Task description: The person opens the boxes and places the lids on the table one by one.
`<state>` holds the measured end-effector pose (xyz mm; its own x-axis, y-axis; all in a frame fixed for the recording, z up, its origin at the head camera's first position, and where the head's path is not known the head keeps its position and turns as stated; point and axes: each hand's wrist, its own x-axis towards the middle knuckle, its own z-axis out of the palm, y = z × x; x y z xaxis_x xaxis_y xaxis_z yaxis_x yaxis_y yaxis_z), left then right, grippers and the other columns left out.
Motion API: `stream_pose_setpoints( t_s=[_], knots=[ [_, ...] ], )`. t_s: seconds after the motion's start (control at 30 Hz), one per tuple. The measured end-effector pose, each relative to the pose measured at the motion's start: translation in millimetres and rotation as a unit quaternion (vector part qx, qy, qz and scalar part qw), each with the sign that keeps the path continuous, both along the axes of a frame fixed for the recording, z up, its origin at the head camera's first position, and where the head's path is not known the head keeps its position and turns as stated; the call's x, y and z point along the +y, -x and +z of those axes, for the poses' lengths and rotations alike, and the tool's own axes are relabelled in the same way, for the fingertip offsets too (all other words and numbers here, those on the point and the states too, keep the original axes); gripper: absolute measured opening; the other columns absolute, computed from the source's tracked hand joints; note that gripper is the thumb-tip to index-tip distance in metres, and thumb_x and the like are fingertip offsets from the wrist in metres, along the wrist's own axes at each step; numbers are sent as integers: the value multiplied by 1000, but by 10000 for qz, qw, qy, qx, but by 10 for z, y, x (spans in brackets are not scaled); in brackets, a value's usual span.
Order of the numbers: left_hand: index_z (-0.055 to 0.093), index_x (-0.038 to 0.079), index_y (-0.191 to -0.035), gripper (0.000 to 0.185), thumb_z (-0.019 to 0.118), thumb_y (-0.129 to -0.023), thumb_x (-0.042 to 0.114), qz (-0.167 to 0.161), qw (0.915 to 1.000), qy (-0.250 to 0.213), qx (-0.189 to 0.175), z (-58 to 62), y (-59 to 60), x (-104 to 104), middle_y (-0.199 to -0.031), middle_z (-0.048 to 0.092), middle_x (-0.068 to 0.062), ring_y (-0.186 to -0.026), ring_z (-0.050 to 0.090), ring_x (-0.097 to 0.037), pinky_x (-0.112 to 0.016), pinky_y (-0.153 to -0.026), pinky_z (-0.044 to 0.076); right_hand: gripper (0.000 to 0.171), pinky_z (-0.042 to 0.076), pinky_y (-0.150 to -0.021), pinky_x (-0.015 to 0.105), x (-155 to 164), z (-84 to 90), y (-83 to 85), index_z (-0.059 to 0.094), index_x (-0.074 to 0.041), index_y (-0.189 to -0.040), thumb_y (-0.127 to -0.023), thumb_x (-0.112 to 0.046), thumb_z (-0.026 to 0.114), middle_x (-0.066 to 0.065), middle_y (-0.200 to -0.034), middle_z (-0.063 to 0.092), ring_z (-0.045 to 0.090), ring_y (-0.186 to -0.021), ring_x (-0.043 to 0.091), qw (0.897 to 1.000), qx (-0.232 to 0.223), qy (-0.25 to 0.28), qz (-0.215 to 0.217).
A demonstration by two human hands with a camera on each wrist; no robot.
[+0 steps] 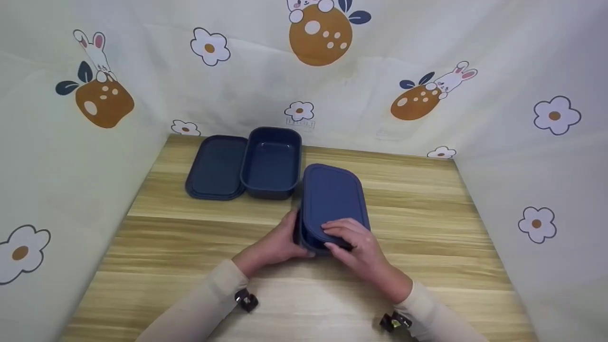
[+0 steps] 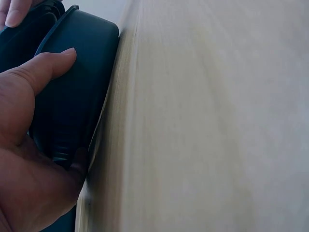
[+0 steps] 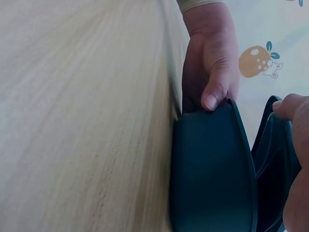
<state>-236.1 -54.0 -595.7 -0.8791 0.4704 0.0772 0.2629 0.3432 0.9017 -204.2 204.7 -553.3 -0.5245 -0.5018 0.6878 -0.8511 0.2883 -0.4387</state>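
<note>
A dark blue rectangular food container (image 1: 311, 248) sits on the table, its lid (image 1: 334, 197) lying over it with the near end raised off the rim. My left hand (image 1: 278, 243) holds the container at its near left corner, the thumb against the near wall. My right hand (image 1: 362, 244) pinches the lid's near edge, fingers on top and thumb below. In the right wrist view a gap shows between the container wall (image 3: 212, 169) and the tilted lid (image 3: 270, 140). The lid hides the container's inside in the head view.
A second dark blue container (image 1: 271, 194) stands uncovered at the back, just left of the held one. Beside it lies another lid (image 1: 216, 168), its right edge next to that container. Patterned cloth walls (image 1: 256, 80) enclose the wooden table (image 1: 190, 247) at the back and sides.
</note>
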Motion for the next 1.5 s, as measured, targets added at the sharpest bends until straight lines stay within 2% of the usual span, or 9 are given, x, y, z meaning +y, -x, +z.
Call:
stream_pose_setpoints(
  t_s=[0.23,0.5,0.7,0.8,0.97,1.1,1.23,1.33,1.5],
  knots=[
    [20,-3,-171,130,103,-75,22,-35,9999,-64,101,-18,14,8,-168,37,-29,-155,41,-38,-51,-130,30,35,52,-109,31,25,69,-2,80,-7,-121,-89,6,86,11,-125,78,72,-114,34,9986,174,478,-173],
    [17,4,-176,136,104,-72,19,-52,9997,-147,162,-39,28,19,-170,36,-27,-155,39,-36,-50,-129,30,36,52,-110,31,96,101,33,78,-5,-120,-87,10,83,14,-124,77,72,-114,36,9936,239,964,-541],
    [17,3,-175,134,104,-73,18,-53,9996,-192,180,-41,23,20,-170,34,-28,-157,37,-37,-50,-131,27,36,52,-112,34,143,183,14,77,-3,-121,-90,16,78,18,-125,76,71,-118,38,9846,-202,1549,-791],
    [17,2,-175,134,103,-73,16,-64,9996,-198,191,-38,21,23,-170,34,-28,-157,37,-37,-50,-131,27,34,53,-111,35,162,246,6,78,-3,-119,-91,18,76,17,-125,76,71,-119,34,9746,-565,1931,-981],
    [17,3,-175,134,103,-73,14,-76,9996,-262,83,-34,17,24,-170,34,-27,-156,39,-35,-48,-130,27,26,56,-107,35,187,328,20,76,7,-116,-95,22,70,19,-121,75,72,-118,29,9535,-937,2643,-1106],
    [17,4,-175,134,103,-72,12,-66,9995,-300,0,-28,17,22,-169,35,-26,-155,40,-34,-48,-130,27,20,57,-105,34,218,358,35,71,15,-118,-99,20,66,20,-119,72,71,-114,28,9374,-1047,3121,-1136],
    [16,2,-175,134,103,-73,13,-96,9995,-311,7,-24,21,18,-169,35,-27,-155,40,-36,-48,-131,26,16,59,-99,31,260,376,41,66,19,-119,-103,15,63,18,-121,71,71,-111,26,9162,-1237,3614,-1216],
    [16,1,-175,134,103,-74,14,-121,9995,-298,-38,-23,20,12,-169,33,-28,-156,38,-37,-49,-131,26,16,59,-97,29,296,385,50,63,21,-119,-105,11,62,15,-120,72,71,-110,24,9015,-1316,3882,-1390],
    [15,0,-174,134,103,-74,16,-105,9996,-263,-65,-15,10,9,-170,32,-30,-156,37,-40,-52,-131,26,15,56,-92,27,370,404,90,64,20,-116,-108,8,61,13,-114,72,68,-104,21,8835,-1219,4194,-1693]
  ],
)
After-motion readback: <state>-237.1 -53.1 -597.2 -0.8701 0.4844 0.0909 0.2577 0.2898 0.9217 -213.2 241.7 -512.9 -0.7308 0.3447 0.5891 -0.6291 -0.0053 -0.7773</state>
